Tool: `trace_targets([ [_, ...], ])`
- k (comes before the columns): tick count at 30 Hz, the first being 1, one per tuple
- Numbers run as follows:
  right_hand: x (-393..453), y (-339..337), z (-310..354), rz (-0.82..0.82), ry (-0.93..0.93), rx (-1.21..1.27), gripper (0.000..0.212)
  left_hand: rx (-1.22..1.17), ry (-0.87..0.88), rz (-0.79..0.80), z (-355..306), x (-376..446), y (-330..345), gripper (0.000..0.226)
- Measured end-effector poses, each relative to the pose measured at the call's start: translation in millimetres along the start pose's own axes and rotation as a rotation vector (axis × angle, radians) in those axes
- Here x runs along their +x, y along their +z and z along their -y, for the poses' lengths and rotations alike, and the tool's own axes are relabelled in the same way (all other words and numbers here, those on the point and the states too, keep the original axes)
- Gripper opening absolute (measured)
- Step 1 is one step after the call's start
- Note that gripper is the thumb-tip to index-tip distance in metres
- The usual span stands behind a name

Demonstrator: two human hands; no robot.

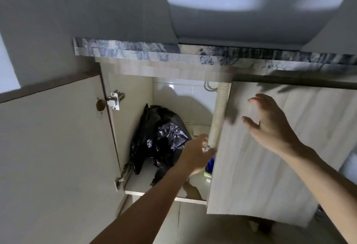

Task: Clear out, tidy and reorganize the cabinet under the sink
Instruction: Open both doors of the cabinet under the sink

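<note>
Under the sink (251,11), nearest the camera, the left hand (197,152) is reaching into the cabinet (131,96) by the ribbed drain hose (217,116); whether its grip is grasping anything, I cannot tell. The right hand (270,123) is hovering, grip released, fingers spread before the right door (260,166), which is sitting part-closed. The left door (54,147) is standing wide. Deeper in, a crumpled, glossy black plastic bag (160,137) is slumping on the cabinet floor, with something blue (210,164) half hidden. Clearing appears barely begun; everything still needs removing.
</note>
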State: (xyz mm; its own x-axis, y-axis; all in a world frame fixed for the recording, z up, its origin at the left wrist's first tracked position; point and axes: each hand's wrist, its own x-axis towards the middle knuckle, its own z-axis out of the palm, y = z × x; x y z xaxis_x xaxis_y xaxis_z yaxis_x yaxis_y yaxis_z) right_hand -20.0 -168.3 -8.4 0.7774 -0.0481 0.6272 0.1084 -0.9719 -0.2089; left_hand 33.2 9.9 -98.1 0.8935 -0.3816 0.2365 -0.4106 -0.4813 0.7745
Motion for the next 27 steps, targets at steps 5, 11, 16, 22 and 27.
trace_targets([
  [5, 21, 6, -11, -0.092, 0.028, -0.100, 0.049, -0.050, -0.014, 0.084, 7, 59, 34, 0.068],
  [11, 31, 22, -4, -0.097, 0.110, -0.380, 0.076, -0.282, 0.041, 0.167, 24, 90, 67, 0.019],
  [16, 36, 28, 2, -0.159, 0.177, -0.420, 0.081, -0.452, -0.023, 0.121, 28, 90, 82, 0.032],
  [22, 36, 25, 11, -0.131, 0.199, -0.412, 0.081, -0.417, -0.021, 0.070, 25, 84, 80, 0.039],
  [27, 19, -6, 23, -0.003, 0.180, -0.387, 0.077, -0.393, -0.092, -0.009, 16, 58, 82, 0.040],
])
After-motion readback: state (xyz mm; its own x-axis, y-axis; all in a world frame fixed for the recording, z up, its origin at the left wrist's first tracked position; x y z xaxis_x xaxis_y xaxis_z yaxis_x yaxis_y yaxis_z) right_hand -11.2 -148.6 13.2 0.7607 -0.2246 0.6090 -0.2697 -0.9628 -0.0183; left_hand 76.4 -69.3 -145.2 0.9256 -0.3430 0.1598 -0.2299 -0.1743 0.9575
